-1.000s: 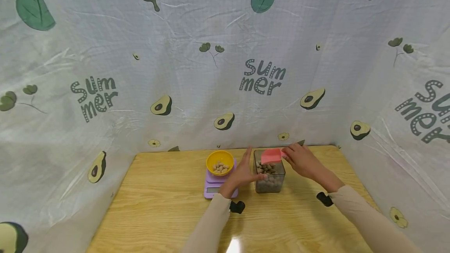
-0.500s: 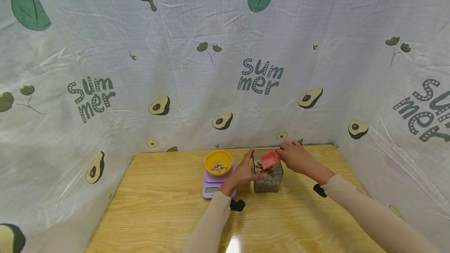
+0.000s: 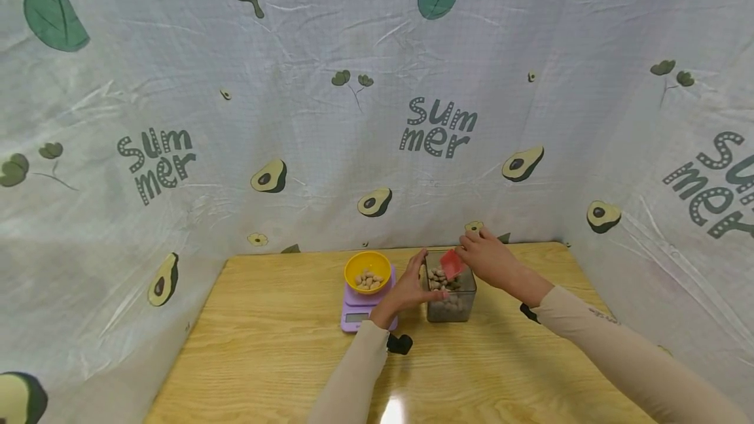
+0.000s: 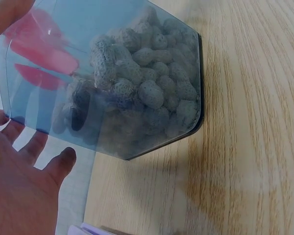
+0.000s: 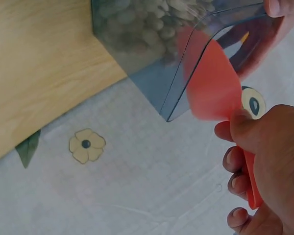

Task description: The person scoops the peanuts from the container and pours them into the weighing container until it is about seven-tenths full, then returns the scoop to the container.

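The clear bin [image 5: 152,90] holds peanuts [image 4: 149,93]; the yellow bowl [image 3: 368,260], apparently fewer nuts [image 3: 368,281].

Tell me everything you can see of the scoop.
The scoop is coral red, smooth and plastic-looking, with a broad bowl and a narrower handle. The right hand grips the handle. The bowl slants down past the rim into the see-through container of peanuts; whether it touches them is unclear.

Long beige sleeves [image 3: 353,375], dark marking [image 3: 603,315] on the right one, black wrist pieces [image 3: 400,344]
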`<state>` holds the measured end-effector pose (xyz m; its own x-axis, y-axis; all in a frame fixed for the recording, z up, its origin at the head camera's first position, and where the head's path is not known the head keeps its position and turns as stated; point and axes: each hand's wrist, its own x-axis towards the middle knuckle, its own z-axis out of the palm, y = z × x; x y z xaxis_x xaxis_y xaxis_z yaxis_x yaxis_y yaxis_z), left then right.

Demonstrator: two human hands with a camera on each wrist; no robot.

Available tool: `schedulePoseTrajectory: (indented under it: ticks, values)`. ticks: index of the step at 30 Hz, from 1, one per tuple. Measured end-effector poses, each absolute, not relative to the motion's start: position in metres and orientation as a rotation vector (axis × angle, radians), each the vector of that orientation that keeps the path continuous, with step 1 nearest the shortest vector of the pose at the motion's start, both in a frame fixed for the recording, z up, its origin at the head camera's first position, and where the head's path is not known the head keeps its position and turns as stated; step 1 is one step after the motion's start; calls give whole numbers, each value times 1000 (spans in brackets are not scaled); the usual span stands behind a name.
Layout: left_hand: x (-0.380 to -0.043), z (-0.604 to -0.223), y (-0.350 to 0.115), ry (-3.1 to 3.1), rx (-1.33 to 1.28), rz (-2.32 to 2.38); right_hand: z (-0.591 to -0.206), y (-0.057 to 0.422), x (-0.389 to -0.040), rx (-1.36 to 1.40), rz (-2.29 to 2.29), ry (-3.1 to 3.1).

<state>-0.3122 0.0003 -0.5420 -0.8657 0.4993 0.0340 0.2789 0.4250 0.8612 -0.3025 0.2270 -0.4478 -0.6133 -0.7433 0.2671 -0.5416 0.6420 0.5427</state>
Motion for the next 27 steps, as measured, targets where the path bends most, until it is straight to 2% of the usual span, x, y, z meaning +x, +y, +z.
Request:
schedulePoseTrajectory:
  ticks: [11, 27]
  values:
    - [-313, -542, 1, 2445, 681, 1441, -474, 224, -306, 1051, -693, -2361]
    - [-309, -543, 2, 2455, 664, 1456, -491, 226, -322, 1249, -342, -2512]
